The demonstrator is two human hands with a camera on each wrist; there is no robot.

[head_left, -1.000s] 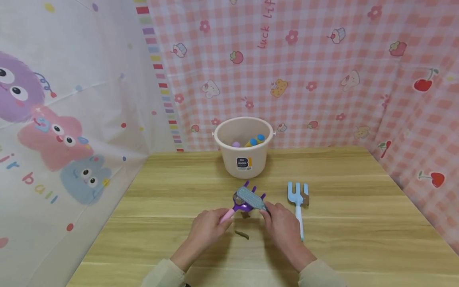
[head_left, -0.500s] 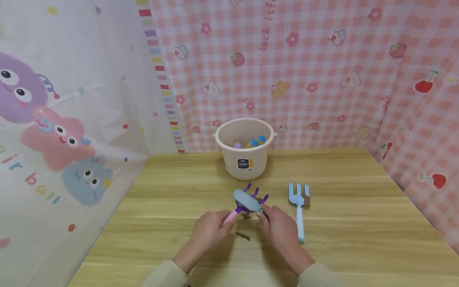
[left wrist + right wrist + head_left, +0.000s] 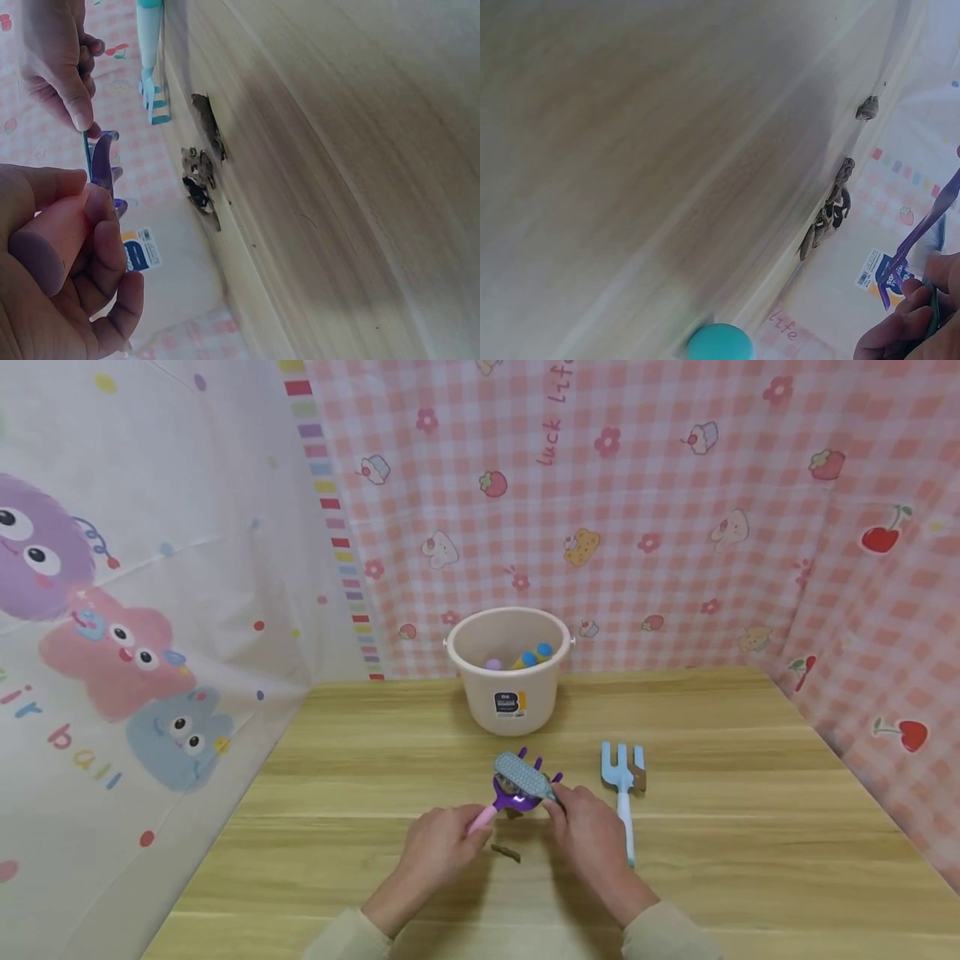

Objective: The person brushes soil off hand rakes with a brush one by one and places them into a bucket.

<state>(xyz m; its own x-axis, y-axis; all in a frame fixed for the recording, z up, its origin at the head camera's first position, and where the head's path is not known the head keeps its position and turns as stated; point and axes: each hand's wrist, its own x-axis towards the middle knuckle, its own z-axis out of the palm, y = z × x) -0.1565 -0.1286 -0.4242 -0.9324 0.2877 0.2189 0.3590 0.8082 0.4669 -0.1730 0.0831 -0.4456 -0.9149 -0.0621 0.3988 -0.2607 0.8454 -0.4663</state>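
My left hand (image 3: 442,847) grips the pink handle of a purple toy rake (image 3: 517,802), its tines pointing away, above the table. With my right hand (image 3: 596,843) I hold a small grey-blue, paddle-shaped brush (image 3: 522,774) by its dark handle. The brush's bumpy back faces up; its head lies over the rake head and hides part of it. In the left wrist view, fingers curl round the pink handle (image 3: 60,232). A thin brown strip (image 3: 506,852) and other brown, dirt-like bits (image 3: 196,176) lie on the table below.
A light blue toy fork (image 3: 623,802) lies to the right, a brown lump (image 3: 638,777) at its tines. Behind the hands stands a cream bucket (image 3: 480,693) holding blue-and-yellow and pink items. Patterned cloths (image 3: 637,510) hang around the wooden table (image 3: 360,752).
The brush head slid left and down over the rake head, then back up to the right, showing more of the rake. Both hands keep their grips. The fork and bucket stay put.
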